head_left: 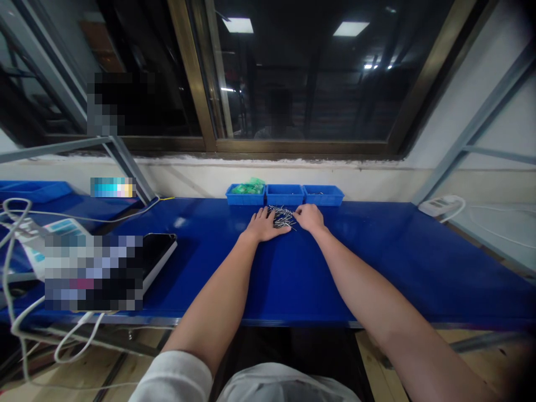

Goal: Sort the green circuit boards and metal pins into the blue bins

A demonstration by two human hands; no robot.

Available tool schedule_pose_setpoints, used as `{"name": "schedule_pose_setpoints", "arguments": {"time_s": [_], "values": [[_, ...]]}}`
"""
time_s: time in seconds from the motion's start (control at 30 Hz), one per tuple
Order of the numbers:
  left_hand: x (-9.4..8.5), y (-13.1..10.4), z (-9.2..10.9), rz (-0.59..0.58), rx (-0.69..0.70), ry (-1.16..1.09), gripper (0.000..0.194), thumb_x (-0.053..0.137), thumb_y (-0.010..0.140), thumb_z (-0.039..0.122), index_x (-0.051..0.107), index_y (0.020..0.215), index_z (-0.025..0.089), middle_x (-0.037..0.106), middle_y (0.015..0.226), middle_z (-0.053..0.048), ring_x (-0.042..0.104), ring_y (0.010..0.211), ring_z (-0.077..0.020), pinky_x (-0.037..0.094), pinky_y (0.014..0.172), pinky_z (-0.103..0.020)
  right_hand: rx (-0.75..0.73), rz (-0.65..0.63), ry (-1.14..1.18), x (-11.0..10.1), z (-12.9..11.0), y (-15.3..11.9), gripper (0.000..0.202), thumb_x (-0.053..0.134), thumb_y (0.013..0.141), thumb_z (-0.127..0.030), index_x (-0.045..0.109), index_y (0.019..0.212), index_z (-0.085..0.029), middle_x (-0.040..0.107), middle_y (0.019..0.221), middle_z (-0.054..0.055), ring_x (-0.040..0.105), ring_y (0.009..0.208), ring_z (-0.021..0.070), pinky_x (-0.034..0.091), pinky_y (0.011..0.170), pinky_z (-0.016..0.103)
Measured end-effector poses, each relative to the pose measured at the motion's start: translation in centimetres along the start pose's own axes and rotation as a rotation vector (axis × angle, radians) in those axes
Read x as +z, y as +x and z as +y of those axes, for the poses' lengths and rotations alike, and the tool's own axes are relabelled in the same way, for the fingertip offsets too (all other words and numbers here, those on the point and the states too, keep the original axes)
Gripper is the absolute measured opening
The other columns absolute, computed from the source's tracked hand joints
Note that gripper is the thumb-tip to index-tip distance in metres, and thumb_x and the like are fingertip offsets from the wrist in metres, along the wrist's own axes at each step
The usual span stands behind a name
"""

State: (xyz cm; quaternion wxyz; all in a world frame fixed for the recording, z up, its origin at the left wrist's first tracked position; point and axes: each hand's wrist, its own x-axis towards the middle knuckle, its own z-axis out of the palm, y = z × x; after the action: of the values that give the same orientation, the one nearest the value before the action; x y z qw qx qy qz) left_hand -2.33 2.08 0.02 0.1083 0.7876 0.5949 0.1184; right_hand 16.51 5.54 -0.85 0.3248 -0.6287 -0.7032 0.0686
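Observation:
A loose pile of thin metal pieces [283, 216] lies on the blue table [293, 279], just in front of the bins. My left hand [265, 225] rests against the pile's left and near side, fingers spread, thumb stretched along its near edge. At the pile's right edge is my right hand [309, 218], its fingers curled together; whatever they hold is too small to make out. Behind the pile stand three blue bins: the left one [228, 196] holds green packets [251, 187], the middle one [285, 195] shows nothing inside, and the right one [324, 196] holds a few small pieces.
At the left, a dark device with a white edge [161, 251] lies partly blurred near white cables [10, 279]. A white power strip [439, 205] sits at the right back. Grey metal frames [129, 167] rise at both sides, below a window.

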Motion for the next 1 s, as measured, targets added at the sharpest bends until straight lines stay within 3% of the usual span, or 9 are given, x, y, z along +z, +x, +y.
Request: {"name": "schedule_pose_setpoints", "arguments": {"time_s": [0.1,0.27,0.4,0.53,0.7,0.87,1.0], "values": [[0.3,-0.1,0.4,-0.006,-0.012,0.013,0.099,0.034,0.069,0.08,0.025,0.143,0.016,0.011,0.151,-0.017,0.007,0.139,-0.0336,0.008,0.11,-0.049,0.022,0.021,-0.012,0.2,0.3,0.1,0.008,0.068,0.07,-0.026,0.067,0.065,-0.02,0.066,0.074,0.011,0.061,0.08,0.0218,0.044,0.069,0.031],[0.9,0.2,0.9,0.08,0.0,-0.015,0.094,0.034,0.072,0.077,0.028,0.142,0.014,0.016,0.15,-0.019,0.011,0.139,-0.0342,0.009,0.11,-0.049,0.015,0.054,0.068,-0.2,0.7,0.2,0.005,0.064,0.074,-0.023,0.064,0.069,-0.02,0.066,0.074,0.011,0.062,0.078,0.0212,0.043,0.07,0.031],[0.6,0.3,1.4,0.233,0.056,-0.098,0.073,0.038,0.08,0.067,0.041,0.134,0.017,0.033,0.144,-0.017,0.026,0.133,-0.0326,0.019,0.106,-0.047,-0.092,-0.132,0.39,-0.9,-0.2,-0.1,0.005,0.058,0.075,-0.023,0.061,0.076,-0.018,0.066,0.071,0.005,0.061,0.067,0.0164,0.044,0.066,0.028],[-0.2,0.2,1.8,0.3,0.157,-0.158,0.036,0.036,0.091,0.043,0.063,0.101,0.022,0.058,0.115,-0.008,0.047,0.113,-0.0242,0.028,0.097,-0.044,-0.109,-0.308,0.697,-1.6,-1.4,-0.8,0.014,0.063,0.07,-0.028,0.059,0.075,-0.016,0.063,0.065,0.002,0.057,0.059,0.0125,0.042,0.057,0.024],[-0.7,0.2,2.1,0.313,0.2,-0.165,0.029,0.037,0.09,0.026,0.063,0.08,0.019,0.061,0.099,-0.006,0.051,0.104,-0.0206,0.029,0.092,-0.042,-0.05,-0.452,0.887,-2.0,-2.0,-1.3,0.022,0.067,0.064,-0.032,0.057,0.075,-0.015,0.06,0.059,0.0,0.047,0.048,0.0074,0.033,0.047,0.021],[-1.5,-0.1,2.1,0.302,0.147,-0.246,0.032,0.036,0.09,0.032,0.064,0.084,0.019,0.061,0.098,-0.006,0.052,0.102,-0.0206,0.032,0.091,-0.039,-0.004,-0.413,1.0,-1.8,-1.9,-1.0,0.021,0.069,0.058,-0.026,0.057,0.072,-0.015,0.057,0.056,-0.003,0.044,0.047,0.0065,0.032,0.046,0.02],[-1.6,-0.2,2.0,0.236,0.198,-0.283,0.03,0.04,0.089,0.034,0.067,0.086,0.021,0.063,0.1,-0.004,0.053,0.101,-0.0198,0.032,0.092,-0.036,0.056,-0.356,1.083,-2.1,-2.1,-1.0,0.02,0.068,0.054,-0.023,0.058,0.07,-0.016,0.055,0.054,-0.003,0.046,0.049,0.0081,0.034,0.048,0.022]]}}
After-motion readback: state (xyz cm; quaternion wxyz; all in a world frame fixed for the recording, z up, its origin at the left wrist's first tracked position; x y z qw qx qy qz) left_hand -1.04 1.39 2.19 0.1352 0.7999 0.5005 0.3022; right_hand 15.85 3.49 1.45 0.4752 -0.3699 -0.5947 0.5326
